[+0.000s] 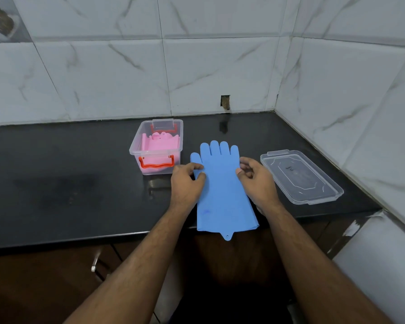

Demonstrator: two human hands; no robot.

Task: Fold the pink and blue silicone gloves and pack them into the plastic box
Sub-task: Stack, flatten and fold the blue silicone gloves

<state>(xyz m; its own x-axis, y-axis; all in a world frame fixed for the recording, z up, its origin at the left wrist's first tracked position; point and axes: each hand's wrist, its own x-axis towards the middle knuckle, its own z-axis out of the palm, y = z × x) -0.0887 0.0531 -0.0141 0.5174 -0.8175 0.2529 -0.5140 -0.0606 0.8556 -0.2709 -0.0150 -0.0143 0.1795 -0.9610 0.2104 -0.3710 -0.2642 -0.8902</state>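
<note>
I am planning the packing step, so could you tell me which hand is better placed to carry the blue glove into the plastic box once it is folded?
Probably the left hand: it grips the blue glove on the side facing the plastic box.

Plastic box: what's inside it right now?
The plastic box holds the pink glove, folded, its fingers bunched toward the back wall. Whether anything lies beneath the pink glove cannot be seen. The blue glove is outside, flat on the counter.
</note>
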